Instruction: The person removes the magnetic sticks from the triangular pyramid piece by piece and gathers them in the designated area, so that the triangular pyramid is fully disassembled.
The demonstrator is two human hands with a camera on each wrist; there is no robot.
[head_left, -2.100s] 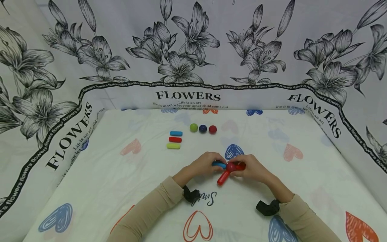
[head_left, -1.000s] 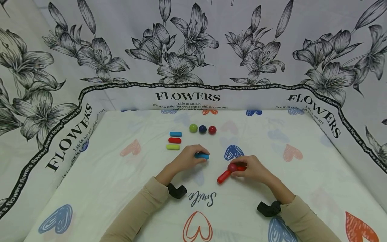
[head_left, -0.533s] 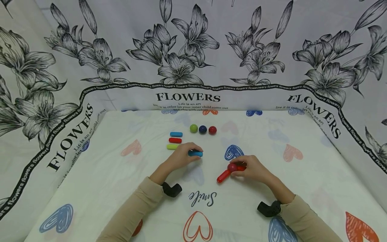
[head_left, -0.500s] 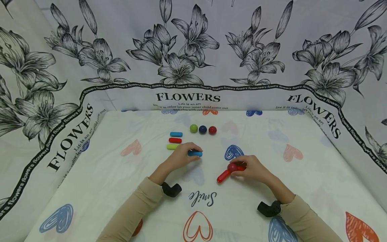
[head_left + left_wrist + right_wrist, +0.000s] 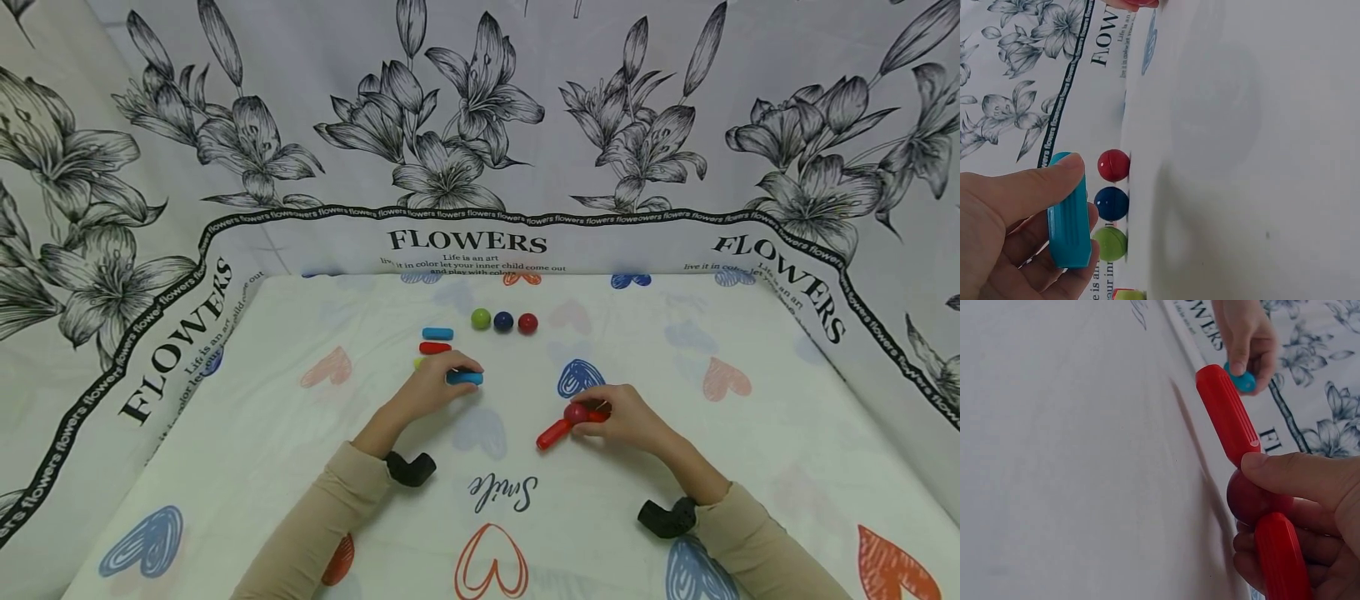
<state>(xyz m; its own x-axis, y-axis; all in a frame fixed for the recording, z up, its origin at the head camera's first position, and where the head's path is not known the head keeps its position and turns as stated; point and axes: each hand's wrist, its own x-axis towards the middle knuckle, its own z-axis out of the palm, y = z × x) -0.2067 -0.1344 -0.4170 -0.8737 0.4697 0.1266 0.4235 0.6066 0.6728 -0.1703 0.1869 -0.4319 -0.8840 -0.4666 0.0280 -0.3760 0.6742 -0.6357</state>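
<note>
The left hand (image 5: 435, 387) pinches a blue stick (image 5: 464, 378) between thumb and fingers, lengthwise, just above the desk (image 5: 675, 467). Just beyond this hand lie a blue stick (image 5: 437, 334), a red stick (image 5: 434, 348) and a partly hidden yellow-green stick (image 5: 417, 363), with green (image 5: 481, 318), dark blue (image 5: 503, 322) and red balls (image 5: 528, 323) in a row farther off. The right hand (image 5: 626, 417) curls round a red ball joint (image 5: 575, 413) joining two red sticks (image 5: 555, 434), one jutting free toward the left hand. Open cloth lies between the hands and nearer the person.
</note>
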